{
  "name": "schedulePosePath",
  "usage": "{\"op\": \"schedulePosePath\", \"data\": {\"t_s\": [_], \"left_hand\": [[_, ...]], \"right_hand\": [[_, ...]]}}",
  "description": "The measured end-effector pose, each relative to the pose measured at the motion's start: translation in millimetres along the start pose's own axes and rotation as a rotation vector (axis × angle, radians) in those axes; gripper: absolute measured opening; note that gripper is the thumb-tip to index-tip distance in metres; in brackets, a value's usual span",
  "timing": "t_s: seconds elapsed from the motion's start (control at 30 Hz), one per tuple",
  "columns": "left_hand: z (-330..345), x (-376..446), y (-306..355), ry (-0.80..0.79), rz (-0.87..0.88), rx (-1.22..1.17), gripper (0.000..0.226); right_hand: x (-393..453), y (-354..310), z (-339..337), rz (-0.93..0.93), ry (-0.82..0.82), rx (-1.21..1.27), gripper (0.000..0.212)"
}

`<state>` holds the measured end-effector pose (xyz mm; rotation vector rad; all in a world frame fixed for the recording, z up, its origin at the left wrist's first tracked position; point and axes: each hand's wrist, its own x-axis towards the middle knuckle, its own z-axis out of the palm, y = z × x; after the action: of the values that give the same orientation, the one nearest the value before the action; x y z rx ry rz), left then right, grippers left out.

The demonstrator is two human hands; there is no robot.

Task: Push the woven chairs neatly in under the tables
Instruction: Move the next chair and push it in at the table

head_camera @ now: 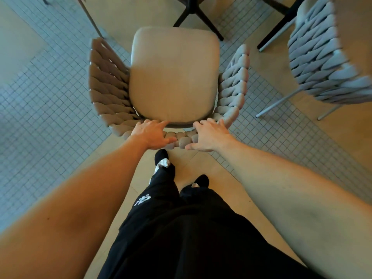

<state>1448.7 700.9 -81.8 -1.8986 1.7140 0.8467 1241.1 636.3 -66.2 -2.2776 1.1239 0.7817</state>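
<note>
Standing at twelve o'clock, just beyond the front edge of the seat, a black table base (196, 12) spreads its splayed feet across the floor, and the tabletop it carries is out of view. At one o'clock a second dark table leg (278, 27) slants down to the floor. At two o'clock a second woven chair (322, 53) stands apart from the first, its thick grey plaited bands turned this way and its thin pale metal legs (281, 101) planted on the tiles. The floor (50, 101) mixes patches of small square grey mosaic with broad beige slabs. At six o'clock the person's black trousers (181, 228) and dark shoes (162, 158) fill the lower middle, the left foot stepped forward close behind the chair.

The woven chair (173, 77) sits in the centre of the view, facing twelve o'clock toward the table base, its seat not yet under any tabletop that can be seen. It has a smooth beige cushion with rounded corners, wrapped on three sides by a curved back of fat, twisted rope-like bands, brownish in shade at nine o'clock and greyer at three o'clock.

The left hand (152, 134) grips the top of the backrest, fingers curled over the rim and thumb behind. The right hand (209, 135) holds it likewise just beside, fingers draped over, thumb spread along the outer weave.
</note>
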Motion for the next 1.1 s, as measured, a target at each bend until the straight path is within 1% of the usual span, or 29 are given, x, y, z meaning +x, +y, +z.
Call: {"op": "schedulePosePath", "data": {"t_s": [0.1, 0.2, 0.27, 0.3, 0.4, 0.43, 0.5, 0.67, 0.83, 1.1], "left_hand": [[5.5, 4.5, -27.2, -0.073, 0.008, 0.055, 0.099], [17.1, 7.7, -49.7, -0.148, 0.069, 0.189, 0.107], [25.0, 9.0, -59.8, -0.191, 0.078, 0.262, 0.101], [26.1, 10.7, -64.5, -0.200, 0.080, 0.286, 0.093], [21.3, 15.2, -72.8, -0.178, 0.113, 0.291, 0.062], [18.8, 16.6, -73.7, -0.174, 0.133, 0.287, 0.056], [14.7, 17.2, -73.6, -0.171, 0.175, 0.296, 0.051], [5.9, 17.8, -76.8, -0.163, 0.225, 0.300, 0.048], [-2.9, 23.9, -76.8, -0.140, 0.231, 0.285, 0.052], [-34.0, 60.4, -53.8, -0.063, 0.235, 0.267, 0.055]], "right_hand": [[15.6, -15.4, 1.9, 0.004, -0.042, -0.004, 0.088], [28.7, -30.7, 6.8, -0.002, -0.106, 0.011, 0.088], [34.9, -37.4, 12.3, -0.004, -0.146, 0.024, 0.087], [38.4, -40.4, 14.5, 0.000, -0.169, 0.036, 0.085], [44.6, -46.5, 18.3, 0.012, -0.239, 0.061, 0.073], [45.6, -48.2, 18.3, 0.016, -0.253, 0.047, 0.068], [46.2, -51.2, 17.7, 0.025, -0.264, 0.016, 0.062], [47.1, -54.7, 11.2, 0.042, -0.293, -0.026, 0.059], [49.2, -51.5, 1.5, 0.058, -0.265, -0.019, 0.056], [71.2, -7.2, -27.7, 0.099, -0.249, 0.001, 0.054]]}}
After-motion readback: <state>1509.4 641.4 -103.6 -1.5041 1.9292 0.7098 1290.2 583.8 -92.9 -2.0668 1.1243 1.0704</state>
